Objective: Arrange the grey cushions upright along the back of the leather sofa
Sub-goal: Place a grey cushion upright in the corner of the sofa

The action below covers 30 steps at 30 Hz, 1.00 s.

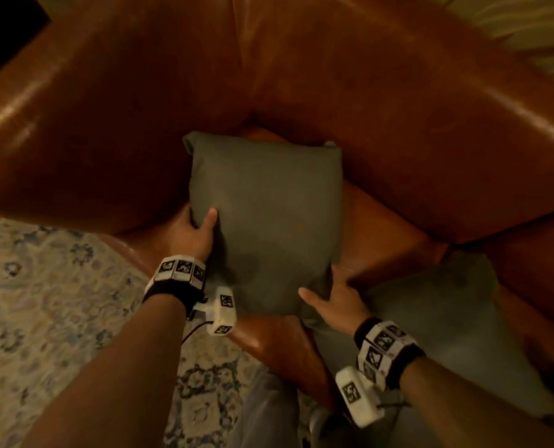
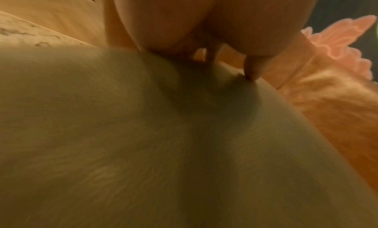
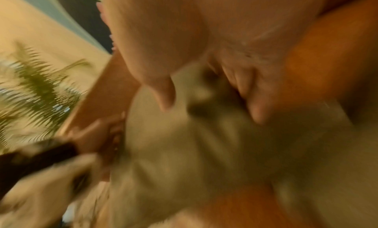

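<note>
A grey cushion (image 1: 266, 218) is held over the corner seat of the brown leather sofa (image 1: 301, 76), its far edge near the backrest. My left hand (image 1: 195, 234) grips its left edge, thumb on top and fingers underneath. My right hand (image 1: 334, 299) grips its near right corner, thumb on top. In the left wrist view the cushion (image 2: 163, 142) fills the frame under my left hand (image 2: 214, 56). The blurred right wrist view shows my right hand (image 3: 208, 94) bunching the cushion fabric (image 3: 184, 150). A second grey cushion (image 1: 447, 324) lies flat on the seat at right.
The sofa arm (image 1: 59, 134) curves round at left and the backrest runs to the right. A patterned rug (image 1: 53, 302) covers the floor at lower left. A green plant (image 3: 39, 89) shows blurred in the right wrist view.
</note>
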Motion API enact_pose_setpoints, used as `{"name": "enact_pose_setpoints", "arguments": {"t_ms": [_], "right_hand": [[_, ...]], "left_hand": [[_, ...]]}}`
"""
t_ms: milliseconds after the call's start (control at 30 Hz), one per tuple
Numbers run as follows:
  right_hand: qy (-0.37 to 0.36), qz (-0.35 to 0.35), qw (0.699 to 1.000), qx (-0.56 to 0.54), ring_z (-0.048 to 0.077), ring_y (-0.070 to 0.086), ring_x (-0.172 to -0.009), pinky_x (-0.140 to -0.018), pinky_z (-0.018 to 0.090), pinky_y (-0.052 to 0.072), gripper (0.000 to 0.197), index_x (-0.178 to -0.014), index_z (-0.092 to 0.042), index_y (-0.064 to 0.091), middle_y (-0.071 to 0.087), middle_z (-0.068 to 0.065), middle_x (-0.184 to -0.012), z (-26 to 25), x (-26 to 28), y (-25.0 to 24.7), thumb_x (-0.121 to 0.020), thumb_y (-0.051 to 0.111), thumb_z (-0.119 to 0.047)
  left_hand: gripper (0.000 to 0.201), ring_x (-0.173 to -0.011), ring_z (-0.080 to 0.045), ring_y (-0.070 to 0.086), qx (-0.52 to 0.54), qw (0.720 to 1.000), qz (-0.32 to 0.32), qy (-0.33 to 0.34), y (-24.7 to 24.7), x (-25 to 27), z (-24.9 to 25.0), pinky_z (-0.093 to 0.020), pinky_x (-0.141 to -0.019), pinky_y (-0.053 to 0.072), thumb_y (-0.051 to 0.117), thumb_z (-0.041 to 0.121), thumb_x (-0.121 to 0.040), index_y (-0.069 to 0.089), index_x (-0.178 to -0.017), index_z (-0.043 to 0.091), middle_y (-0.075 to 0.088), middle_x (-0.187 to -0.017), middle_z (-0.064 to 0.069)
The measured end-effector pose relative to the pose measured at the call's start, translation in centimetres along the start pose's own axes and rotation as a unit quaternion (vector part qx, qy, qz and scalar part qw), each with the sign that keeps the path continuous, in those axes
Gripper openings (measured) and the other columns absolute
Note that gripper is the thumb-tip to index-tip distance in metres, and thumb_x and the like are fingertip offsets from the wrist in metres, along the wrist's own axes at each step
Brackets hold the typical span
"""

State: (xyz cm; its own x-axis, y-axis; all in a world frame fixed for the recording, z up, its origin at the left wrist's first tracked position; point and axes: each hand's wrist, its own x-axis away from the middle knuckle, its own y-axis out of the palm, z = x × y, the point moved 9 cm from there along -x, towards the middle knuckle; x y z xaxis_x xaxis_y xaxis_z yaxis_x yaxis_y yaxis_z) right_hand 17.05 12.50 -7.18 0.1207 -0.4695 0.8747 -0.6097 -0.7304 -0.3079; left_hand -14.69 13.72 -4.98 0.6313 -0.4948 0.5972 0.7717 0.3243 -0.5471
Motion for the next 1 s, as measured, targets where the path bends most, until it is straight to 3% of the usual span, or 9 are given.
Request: {"name": "enact_pose_setpoints", "arguments": {"t_ms": [133, 267, 367, 567, 633, 700, 766, 833, 1000], "right_hand": [[-0.079, 0.069, 0.954, 0.279, 0.037, 0.061, -0.114, -0.084, 0.035, 0.045, 0.051, -0.097, -0.012, 0.060, 0.066, 0.017, -0.113, -7.2, -2.9, -5.6, -0.093, 0.045, -0.061], [-0.192, 0.168, 0.923, 0.289, 0.038, 0.049, -0.129, -0.105, 0.048, 0.043, 0.061, -0.131, -0.021, 0.049, 0.053, 0.012, -0.140, -17.3, -7.0, -10.5, -0.086, 0.057, -0.061], [-0.163, 0.125, 0.940, 0.272, 0.038, 0.042, -0.138, -0.112, 0.051, 0.038, 0.075, -0.146, -0.029, 0.029, 0.034, 0.009, -0.156, -17.6, -9.9, -9.7, -0.085, 0.057, -0.062], [-0.087, 0.123, 0.971, 0.186, 0.042, 0.039, -0.140, -0.113, 0.050, 0.036, 0.090, -0.155, -0.031, 0.008, 0.029, 0.014, -0.161, -11.5, -6.5, -7.4, -0.085, 0.046, -0.072], [-0.049, 0.056, 0.986, 0.151, 0.039, 0.046, -0.136, -0.113, 0.049, 0.037, 0.092, -0.154, -0.023, 0.018, 0.041, 0.014, -0.154, -6.7, -4.7, -4.6, -0.082, 0.052, -0.071], [-0.003, 0.017, 0.993, 0.120, 0.032, 0.068, -0.102, -0.100, 0.047, 0.051, 0.066, -0.128, -0.016, 0.050, 0.069, 0.013, -0.116, -3.2, -3.9, -3.5, -0.086, 0.051, -0.067], [-0.017, 0.113, 0.989, 0.098, 0.034, 0.068, -0.093, -0.094, 0.046, 0.052, 0.053, -0.092, -0.014, 0.061, 0.072, 0.014, -0.098, -4.2, -4.4, -6.7, -0.088, 0.048, -0.065], [-0.028, 0.215, 0.976, 0.030, 0.036, 0.061, -0.113, -0.098, 0.040, 0.045, 0.052, -0.107, -0.015, 0.059, 0.068, 0.015, -0.119, -6.1, -5.4, -10.2, -0.087, 0.055, -0.063], [-0.010, 0.134, 0.959, -0.251, 0.034, 0.058, -0.124, -0.106, 0.054, 0.046, 0.136, -0.141, -0.033, 0.038, 0.056, 0.001, -0.142, -6.0, -9.9, -9.8, -0.023, 0.071, -0.092]], "left_hand": [[0.069, -0.134, -0.042, 0.042, 0.014, 0.981, 0.147, -0.125, -4.2, 4.5, -9.8, -0.051, -0.112, 0.035, 0.057, 0.049, -0.085, 0.038, -0.144, 0.017, 0.040, -0.150, -0.020], [0.095, -0.132, -0.044, 0.046, 0.135, 0.934, 0.057, -0.325, 1.7, 12.6, -17.4, -0.053, -0.111, 0.037, 0.047, 0.075, -0.080, 0.043, -0.142, 0.003, 0.044, -0.148, -0.026], [0.124, -0.128, -0.036, 0.051, 0.245, 0.932, -0.016, -0.265, 6.1, 11.1, -16.0, -0.059, -0.107, 0.040, 0.046, 0.099, -0.045, 0.037, -0.145, 0.025, 0.048, -0.147, -0.003], [0.065, -0.140, -0.024, 0.041, 0.235, 0.963, 0.113, -0.075, -0.7, 3.0, -5.8, -0.021, -0.104, 0.028, 0.055, 0.046, -0.093, 0.037, -0.148, 0.016, 0.045, -0.152, -0.005], [0.063, -0.136, -0.029, 0.046, 0.162, 0.980, 0.110, -0.044, -2.8, -0.3, -4.1, -0.029, -0.107, 0.034, 0.056, 0.046, -0.091, 0.042, -0.146, 0.018, 0.051, -0.147, -0.008], [0.061, -0.132, -0.032, 0.050, 0.071, 0.996, 0.047, -0.033, -3.0, -2.9, -2.9, -0.036, -0.107, 0.038, 0.056, 0.049, -0.089, 0.044, -0.143, 0.023, 0.055, -0.144, -0.007], [0.066, -0.128, -0.031, 0.054, 0.064, 0.997, 0.002, -0.035, -3.0, -4.6, -2.3, -0.037, -0.106, 0.041, 0.058, 0.053, -0.086, 0.043, -0.144, 0.026, 0.056, -0.141, -0.006], [0.083, -0.131, -0.031, 0.050, 0.110, 0.992, -0.022, -0.066, -2.6, -5.3, -2.7, -0.044, -0.111, 0.038, 0.056, 0.067, -0.078, 0.035, -0.148, 0.027, 0.050, -0.147, -0.006], [0.097, -0.126, -0.031, 0.055, 0.158, 0.982, -0.072, -0.074, 0.7, -4.8, 0.5, -0.048, -0.109, 0.041, 0.056, 0.078, -0.067, 0.043, -0.144, 0.022, 0.055, -0.142, -0.003]]}}
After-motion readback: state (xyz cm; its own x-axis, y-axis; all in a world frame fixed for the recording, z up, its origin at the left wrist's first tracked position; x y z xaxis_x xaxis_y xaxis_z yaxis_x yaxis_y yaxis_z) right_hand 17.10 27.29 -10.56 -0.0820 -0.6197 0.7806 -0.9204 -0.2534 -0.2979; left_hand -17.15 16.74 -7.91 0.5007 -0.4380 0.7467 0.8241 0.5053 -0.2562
